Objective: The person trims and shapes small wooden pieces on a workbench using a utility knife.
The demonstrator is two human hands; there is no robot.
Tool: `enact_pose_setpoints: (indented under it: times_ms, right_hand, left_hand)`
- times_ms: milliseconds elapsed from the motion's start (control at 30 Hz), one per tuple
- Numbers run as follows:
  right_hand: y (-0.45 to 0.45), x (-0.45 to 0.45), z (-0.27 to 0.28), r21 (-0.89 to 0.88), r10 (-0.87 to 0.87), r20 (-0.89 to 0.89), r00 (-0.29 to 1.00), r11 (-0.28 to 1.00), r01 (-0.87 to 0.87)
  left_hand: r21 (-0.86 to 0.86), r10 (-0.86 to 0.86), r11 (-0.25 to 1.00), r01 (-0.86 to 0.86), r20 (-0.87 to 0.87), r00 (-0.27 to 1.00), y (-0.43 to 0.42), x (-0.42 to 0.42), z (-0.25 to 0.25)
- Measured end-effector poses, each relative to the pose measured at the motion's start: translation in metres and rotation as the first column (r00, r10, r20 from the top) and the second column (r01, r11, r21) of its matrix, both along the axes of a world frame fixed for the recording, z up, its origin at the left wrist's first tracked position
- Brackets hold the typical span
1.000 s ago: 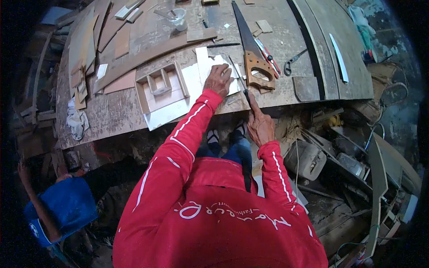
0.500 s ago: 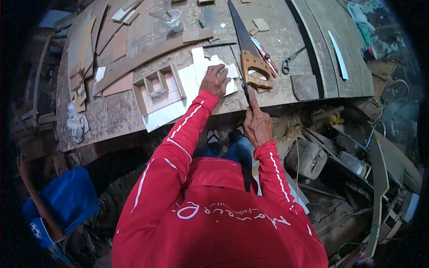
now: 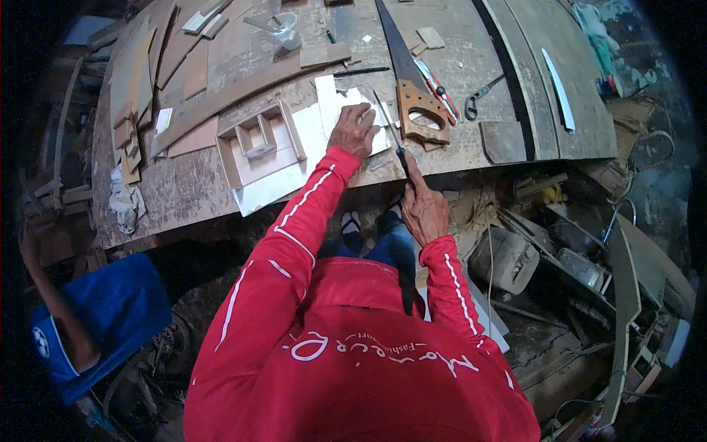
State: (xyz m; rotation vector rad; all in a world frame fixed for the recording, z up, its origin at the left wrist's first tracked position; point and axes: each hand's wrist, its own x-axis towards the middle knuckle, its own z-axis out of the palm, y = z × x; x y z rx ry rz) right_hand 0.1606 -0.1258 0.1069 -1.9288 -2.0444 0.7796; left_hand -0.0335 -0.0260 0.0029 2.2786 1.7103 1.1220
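Observation:
My left hand (image 3: 354, 131) presses down on a small white piece (image 3: 381, 138) at the table's near edge, its fingers bent over it. Part of that piece is under the hand. In my right hand (image 3: 425, 210) is a thin file-like tool (image 3: 389, 120) with a dark handle; its narrow blade points away from me, just right of the white piece. White sheet material (image 3: 326, 94) lies beneath and beyond my left hand. Left of that hand, a small wooden box frame with dividers (image 3: 259, 151) rests partly on a white board (image 3: 254, 200).
A handsaw (image 3: 423, 103) lies beyond my right hand, beside a red-and-white tool (image 3: 440, 93) and scissors (image 3: 480, 97). Wood strips (image 3: 243, 98) and a plastic cup (image 3: 287, 33) are on the worktable (image 3: 173, 202). A person in blue (image 3: 110, 313) is at lower left; a jerrycan (image 3: 504, 260) stands at right.
The thin tool has come back toward me, and its blade tip has shifted slightly left. My left hand stays on the white piece. The person in blue has moved a little.

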Motion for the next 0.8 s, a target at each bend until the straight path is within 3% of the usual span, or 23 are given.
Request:
enact_pose_setpoints:
  times_ms: [400,500,600,700,800]
  right_hand:
    - [-0.009,0.004,-0.002,0.065,0.035,-0.084,0.996,0.997,-0.029]
    - [-0.002,-0.004,-0.009,0.056,0.055,0.098,0.994,0.997,-0.061]
    - [0.009,-0.008,-0.018,0.115,0.086,-0.006,0.996,0.990,-0.085]
    - [-0.009,-0.002,-0.010,0.008,0.057,0.072,0.996,0.998,-0.057]
    - [0.004,-0.009,-0.022,0.065,0.059,0.077,0.995,0.996,-0.064]
  left_hand:
    - [-0.005,0.000,1.000,0.000,0.000,1.000,0.000,0.001,0.003]
    - [0.010,-0.003,1.000,0.003,-0.019,1.000,0.001,-0.001,0.000]
    - [0.009,-0.002,1.000,0.002,-0.023,1.000,-0.001,0.000,-0.001]
    - [0.003,0.007,1.000,-0.007,-0.015,1.000,0.001,0.001,0.002]
    - [-0.005,0.000,1.000,-0.001,-0.026,1.000,0.001,-0.001,0.002]
